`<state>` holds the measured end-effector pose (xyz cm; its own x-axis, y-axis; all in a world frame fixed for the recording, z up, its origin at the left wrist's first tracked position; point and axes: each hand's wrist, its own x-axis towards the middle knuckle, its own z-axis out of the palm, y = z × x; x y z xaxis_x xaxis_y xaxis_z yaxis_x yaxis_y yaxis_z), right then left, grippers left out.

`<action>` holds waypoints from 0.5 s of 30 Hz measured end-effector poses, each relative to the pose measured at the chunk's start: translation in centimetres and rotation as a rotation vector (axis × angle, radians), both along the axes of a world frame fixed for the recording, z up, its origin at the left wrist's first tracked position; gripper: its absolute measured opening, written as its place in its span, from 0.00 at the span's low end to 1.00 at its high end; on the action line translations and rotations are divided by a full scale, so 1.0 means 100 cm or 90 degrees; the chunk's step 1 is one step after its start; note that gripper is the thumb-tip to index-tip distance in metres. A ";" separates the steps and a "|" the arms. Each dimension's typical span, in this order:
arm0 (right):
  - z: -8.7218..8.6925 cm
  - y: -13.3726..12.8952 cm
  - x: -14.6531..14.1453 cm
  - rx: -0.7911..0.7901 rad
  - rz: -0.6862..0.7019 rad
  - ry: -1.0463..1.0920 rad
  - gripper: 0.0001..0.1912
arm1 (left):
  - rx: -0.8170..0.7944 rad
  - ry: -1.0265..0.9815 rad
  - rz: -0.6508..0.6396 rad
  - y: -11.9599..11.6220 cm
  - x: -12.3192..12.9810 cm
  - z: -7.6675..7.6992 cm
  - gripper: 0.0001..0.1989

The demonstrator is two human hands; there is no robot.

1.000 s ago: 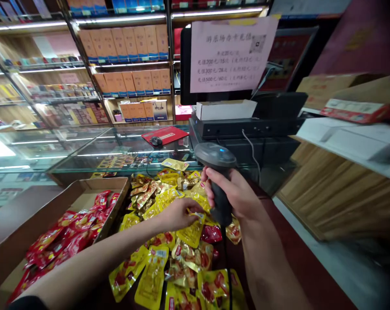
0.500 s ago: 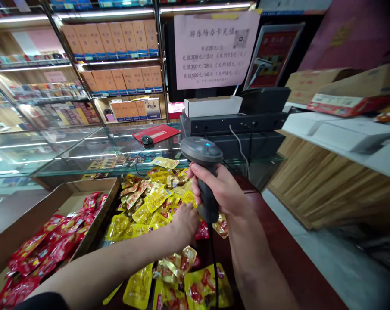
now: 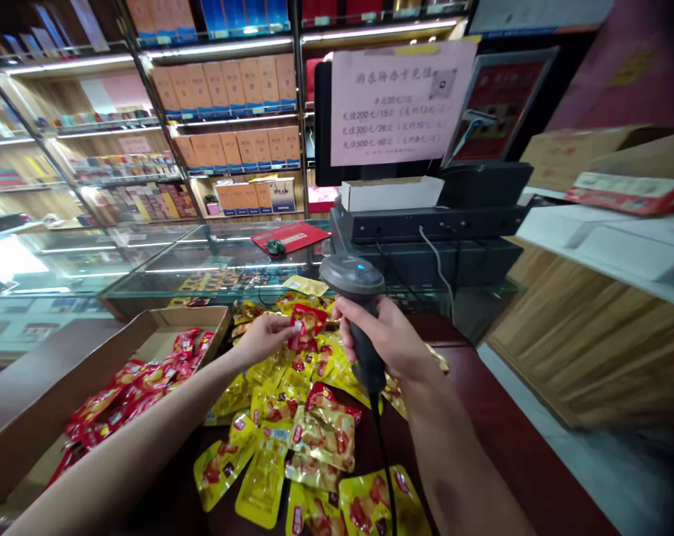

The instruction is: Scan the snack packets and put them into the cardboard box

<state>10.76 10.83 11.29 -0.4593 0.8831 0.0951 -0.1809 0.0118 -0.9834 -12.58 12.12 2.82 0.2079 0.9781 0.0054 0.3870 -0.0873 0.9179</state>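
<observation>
My right hand is wrapped round the handle of a dark barcode scanner, whose blue light glows on top and whose cable hangs down. A red snack packet is pinched by its left edge in my left hand, just left of the scanner's head. Beneath both hands spreads a loose heap of yellow snack packets, mixed with gold packets and a few red ones. To the left, an open cardboard box holds several red packets.
Behind the heap is a glass counter with a mouse on a red mat. A black till unit and a monitor with a paper sign stand behind. White boxes line the right side; stocked shelves fill the back.
My left hand has risen from the heap and moved left, now with a red packet in it. The scanner stays in my right hand. The view has shifted, and packets in front lie differently.
</observation>
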 end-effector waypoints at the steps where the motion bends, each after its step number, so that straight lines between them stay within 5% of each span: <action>1: -0.002 0.000 -0.003 -0.002 0.007 -0.009 0.16 | -0.043 -0.090 0.036 0.000 -0.007 0.002 0.13; 6: -0.011 -0.001 -0.019 -0.010 0.025 -0.059 0.17 | -0.278 -0.444 0.215 -0.009 -0.035 0.013 0.08; 12: -0.023 -0.003 -0.036 -0.005 0.056 -0.112 0.15 | -0.426 -0.707 0.093 -0.017 -0.051 0.023 0.40; 15: -0.028 -0.005 -0.043 -0.018 0.074 -0.125 0.15 | -0.384 -0.690 0.066 -0.017 -0.053 0.023 0.39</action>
<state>6.51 10.28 8.54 -0.5655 0.8242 -0.0310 0.0161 -0.0265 -0.9995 -17.86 10.41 5.11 0.2984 0.8954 -0.3305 -0.6149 0.4452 0.6509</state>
